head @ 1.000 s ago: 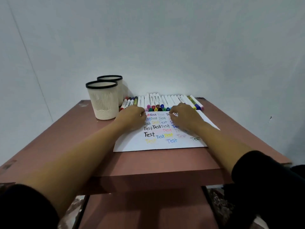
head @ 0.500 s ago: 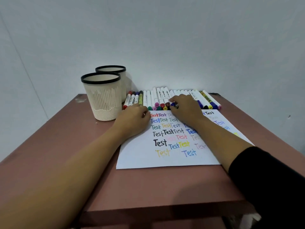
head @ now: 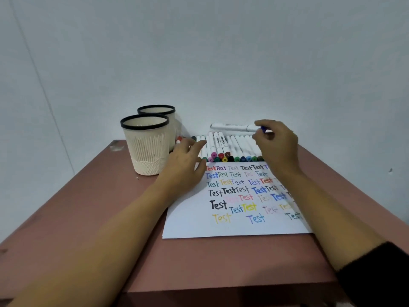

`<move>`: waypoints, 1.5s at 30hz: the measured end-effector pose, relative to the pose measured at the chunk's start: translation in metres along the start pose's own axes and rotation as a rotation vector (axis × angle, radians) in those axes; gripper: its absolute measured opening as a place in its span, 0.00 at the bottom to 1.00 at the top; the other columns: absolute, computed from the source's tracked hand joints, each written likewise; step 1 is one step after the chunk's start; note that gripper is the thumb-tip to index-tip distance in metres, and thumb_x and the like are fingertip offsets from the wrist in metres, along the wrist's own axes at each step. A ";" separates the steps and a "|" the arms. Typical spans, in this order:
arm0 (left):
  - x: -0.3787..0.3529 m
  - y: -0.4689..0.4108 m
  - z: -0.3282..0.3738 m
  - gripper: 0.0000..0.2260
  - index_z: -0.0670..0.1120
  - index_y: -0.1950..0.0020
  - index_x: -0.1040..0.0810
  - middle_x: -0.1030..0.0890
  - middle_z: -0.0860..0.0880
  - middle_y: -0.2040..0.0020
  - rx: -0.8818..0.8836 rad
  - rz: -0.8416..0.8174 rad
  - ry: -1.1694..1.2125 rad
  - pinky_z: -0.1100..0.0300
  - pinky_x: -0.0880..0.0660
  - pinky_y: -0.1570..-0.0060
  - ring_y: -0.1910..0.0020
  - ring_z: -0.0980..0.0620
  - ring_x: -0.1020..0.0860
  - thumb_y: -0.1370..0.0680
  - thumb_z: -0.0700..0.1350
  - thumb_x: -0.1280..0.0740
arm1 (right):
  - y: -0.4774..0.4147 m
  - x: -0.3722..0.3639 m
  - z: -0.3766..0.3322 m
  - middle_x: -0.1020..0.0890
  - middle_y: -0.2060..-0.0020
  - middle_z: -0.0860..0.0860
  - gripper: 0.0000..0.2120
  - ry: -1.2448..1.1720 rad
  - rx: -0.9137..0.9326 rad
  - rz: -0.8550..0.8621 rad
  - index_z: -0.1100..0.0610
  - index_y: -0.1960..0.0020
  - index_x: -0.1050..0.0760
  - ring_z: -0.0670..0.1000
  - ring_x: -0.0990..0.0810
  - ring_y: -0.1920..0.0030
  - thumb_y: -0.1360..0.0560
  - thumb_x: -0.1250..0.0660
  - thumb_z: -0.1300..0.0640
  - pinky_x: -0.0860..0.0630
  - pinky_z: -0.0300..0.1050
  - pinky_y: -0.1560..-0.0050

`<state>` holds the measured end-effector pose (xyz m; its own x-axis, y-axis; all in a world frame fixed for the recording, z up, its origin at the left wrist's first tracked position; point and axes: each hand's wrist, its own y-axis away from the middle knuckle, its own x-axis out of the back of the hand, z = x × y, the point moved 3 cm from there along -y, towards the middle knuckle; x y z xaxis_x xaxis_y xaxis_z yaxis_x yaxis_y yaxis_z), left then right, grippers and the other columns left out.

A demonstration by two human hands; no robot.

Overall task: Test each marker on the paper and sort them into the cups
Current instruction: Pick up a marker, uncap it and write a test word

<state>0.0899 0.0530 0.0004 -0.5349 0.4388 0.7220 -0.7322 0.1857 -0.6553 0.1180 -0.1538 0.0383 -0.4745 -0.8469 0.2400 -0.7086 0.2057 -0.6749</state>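
A row of white markers (head: 230, 149) with coloured caps lies along the far edge of the paper (head: 234, 224), which is covered in coloured "Test" words. My right hand (head: 276, 147) holds one white marker (head: 234, 127) by its blue-capped end, lifted level above the row. My left hand (head: 186, 162) hovers with relaxed fingers over the paper's upper left corner and the left end of the row, holding nothing. Two cream cups with black rims stand at the left, the near cup (head: 146, 145) in front of the far cup (head: 159, 120).
The brown table (head: 88, 207) stands against a pale wall. Its front edge runs across the bottom of the view, and its right edge passes close to the paper.
My right hand has picked one marker out of the row and raised it. My left hand has lifted off the paper and its fingers have spread. The camera has moved closer.
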 end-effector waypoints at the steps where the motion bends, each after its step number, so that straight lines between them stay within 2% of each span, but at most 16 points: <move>1: 0.002 0.000 0.001 0.23 0.39 0.34 0.29 0.26 0.38 0.43 -0.009 0.023 -0.016 0.49 0.26 0.47 0.46 0.39 0.25 0.24 0.50 0.43 | 0.003 0.004 -0.004 0.19 0.53 0.55 0.10 -0.102 -0.050 -0.022 0.57 0.47 0.20 0.51 0.18 0.57 0.25 0.37 0.66 0.22 0.43 0.53; 4: 0.004 -0.001 0.002 0.28 0.37 0.31 0.33 0.27 0.37 0.40 -0.041 0.040 -0.009 0.48 0.28 0.42 0.42 0.39 0.26 0.25 0.54 0.43 | 0.007 0.011 -0.013 0.20 0.59 0.53 0.10 -0.387 -0.170 -0.120 0.55 0.52 0.21 0.49 0.17 0.60 0.25 0.37 0.68 0.19 0.40 0.55; 7: 0.003 0.001 0.004 0.30 0.39 0.30 0.34 0.27 0.41 0.39 -0.033 -0.006 0.006 0.50 0.29 0.41 0.40 0.43 0.27 0.25 0.57 0.44 | 0.010 0.006 -0.015 0.22 0.58 0.55 0.12 -0.483 -0.206 -0.204 0.54 0.55 0.21 0.46 0.18 0.64 0.24 0.37 0.69 0.20 0.38 0.55; 11: 0.002 -0.001 0.003 0.26 0.39 0.40 0.24 0.22 0.44 0.53 -0.052 -0.016 -0.029 0.53 0.28 0.59 0.55 0.44 0.23 0.25 0.56 0.47 | 0.013 -0.005 -0.009 0.22 0.61 0.54 0.13 -0.528 -0.271 -0.226 0.53 0.57 0.21 0.46 0.21 0.67 0.24 0.38 0.69 0.21 0.37 0.59; 13: 0.001 -0.001 0.000 0.23 0.38 0.45 0.22 0.23 0.44 0.57 -0.075 0.015 -0.044 0.53 0.27 0.62 0.60 0.44 0.24 0.24 0.54 0.46 | 0.014 -0.007 -0.008 0.22 0.63 0.53 0.13 -0.602 -0.325 -0.222 0.55 0.57 0.21 0.46 0.23 0.68 0.24 0.39 0.70 0.22 0.36 0.61; 16: 0.001 0.000 0.002 0.15 0.39 0.47 0.25 0.24 0.45 0.58 -0.073 0.023 -0.010 0.55 0.30 0.64 0.61 0.45 0.26 0.22 0.50 0.43 | 0.016 -0.012 -0.007 0.23 0.66 0.53 0.11 -0.784 -0.438 -0.199 0.56 0.52 0.22 0.46 0.22 0.68 0.23 0.39 0.70 0.21 0.37 0.62; 19: 0.000 0.001 0.005 0.10 0.42 0.44 0.30 0.27 0.50 0.57 0.012 -0.066 0.076 0.59 0.40 0.68 0.61 0.50 0.30 0.19 0.47 0.42 | 0.023 -0.022 -0.009 0.20 0.65 0.54 0.07 -0.990 -0.609 -0.276 0.59 0.49 0.24 0.48 0.20 0.68 0.24 0.36 0.67 0.20 0.40 0.64; 21: -0.002 0.000 0.008 0.09 0.42 0.43 0.31 0.25 0.48 0.55 0.022 -0.096 0.117 0.59 0.42 0.67 0.60 0.49 0.29 0.20 0.46 0.42 | 0.031 -0.030 -0.011 0.20 0.63 0.56 0.03 -0.985 -0.682 -0.417 0.62 0.52 0.24 0.49 0.20 0.67 0.24 0.36 0.65 0.19 0.41 0.64; 25: -0.002 0.001 0.013 0.09 0.42 0.44 0.31 0.24 0.46 0.54 -0.040 -0.070 0.160 0.57 0.35 0.62 0.58 0.48 0.27 0.20 0.46 0.41 | 0.044 -0.042 -0.013 0.25 0.70 0.52 0.05 -0.796 -0.662 -0.614 0.62 0.58 0.24 0.47 0.27 0.72 0.25 0.33 0.61 0.25 0.38 0.70; 29: -0.002 0.003 0.018 0.08 0.44 0.45 0.30 0.28 0.53 0.61 -0.061 -0.048 0.189 0.58 0.36 0.64 0.62 0.52 0.30 0.20 0.47 0.40 | 0.046 -0.046 -0.012 0.29 0.73 0.51 0.07 -0.738 -0.609 -0.600 0.61 0.60 0.24 0.45 0.31 0.74 0.25 0.32 0.59 0.29 0.37 0.73; 31: -0.003 0.003 0.019 0.08 0.46 0.45 0.30 0.26 0.52 0.62 -0.013 -0.063 0.257 0.57 0.34 0.63 0.63 0.50 0.28 0.21 0.48 0.39 | 0.046 -0.046 -0.011 0.29 0.73 0.50 0.07 -0.750 -0.589 -0.579 0.61 0.59 0.24 0.44 0.31 0.74 0.24 0.32 0.59 0.29 0.36 0.73; 33: -0.004 0.002 0.019 0.08 0.48 0.45 0.29 0.22 0.48 0.60 0.049 -0.095 0.350 0.56 0.31 0.60 0.62 0.50 0.26 0.21 0.50 0.38 | 0.046 -0.045 -0.011 0.31 0.73 0.50 0.07 -0.744 -0.565 -0.571 0.61 0.59 0.24 0.43 0.32 0.74 0.24 0.33 0.59 0.30 0.35 0.72; 36: -0.005 0.000 0.019 0.09 0.47 0.45 0.28 0.21 0.49 0.56 0.084 -0.135 0.429 0.61 0.31 0.59 0.61 0.57 0.27 0.22 0.50 0.37 | 0.046 -0.045 -0.011 0.32 0.73 0.49 0.07 -0.725 -0.543 -0.574 0.60 0.59 0.25 0.43 0.34 0.75 0.23 0.34 0.59 0.32 0.35 0.72; 39: -0.007 -0.001 0.018 0.11 0.46 0.43 0.26 0.21 0.50 0.50 0.132 -0.156 0.491 0.59 0.29 0.52 0.52 0.54 0.24 0.22 0.51 0.36 | 0.046 -0.047 -0.011 0.31 0.72 0.50 0.07 -0.726 -0.533 -0.574 0.61 0.58 0.25 0.43 0.34 0.75 0.23 0.34 0.58 0.32 0.35 0.73; 43: -0.005 -0.002 0.020 0.11 0.47 0.44 0.24 0.19 0.49 0.50 0.167 -0.141 0.530 0.54 0.28 0.46 0.50 0.51 0.23 0.23 0.51 0.35 | 0.045 -0.047 -0.012 0.27 0.73 0.49 0.07 -0.738 -0.514 -0.565 0.61 0.57 0.26 0.43 0.34 0.75 0.23 0.34 0.58 0.33 0.35 0.73; 45: -0.004 -0.002 0.022 0.11 0.47 0.45 0.24 0.19 0.50 0.51 0.210 -0.127 0.534 0.56 0.28 0.46 0.50 0.52 0.23 0.23 0.51 0.35 | 0.044 -0.046 -0.014 0.27 0.73 0.49 0.07 -0.747 -0.512 -0.559 0.60 0.58 0.26 0.43 0.34 0.76 0.23 0.35 0.58 0.33 0.35 0.73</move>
<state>0.0845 0.0312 0.0041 -0.1911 0.8170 0.5440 -0.8736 0.1111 -0.4737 0.1012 -0.0991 0.0070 0.3043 -0.9352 -0.1813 -0.9444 -0.2713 -0.1856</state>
